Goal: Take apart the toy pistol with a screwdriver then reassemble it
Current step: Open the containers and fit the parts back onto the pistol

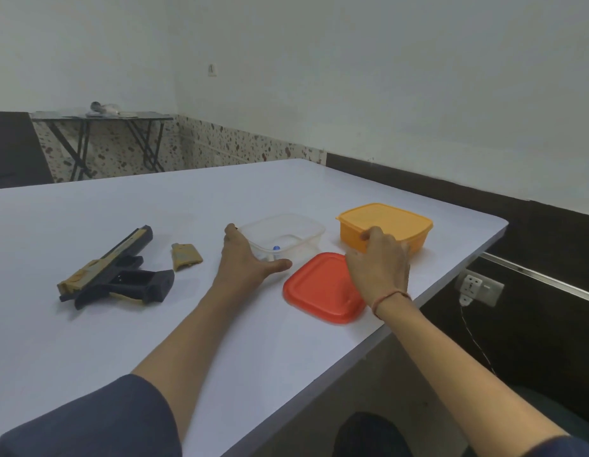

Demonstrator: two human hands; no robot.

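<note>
Toy pistol (112, 270) lay on tabletop (121, 341), left of both hands, 1 tan panel (186, 256) off beside it. Left grip (244, 258) held clear box (286, 220) at its corner; right grip (379, 262) curled on orange box (388, 216). Teardown looked barely started; reassembly all left.

left hand (245, 258) holds clear tub (314, 228) | right hand (379, 262) grips orange tub (385, 217) | toy pistol (121, 270) lies left
</note>
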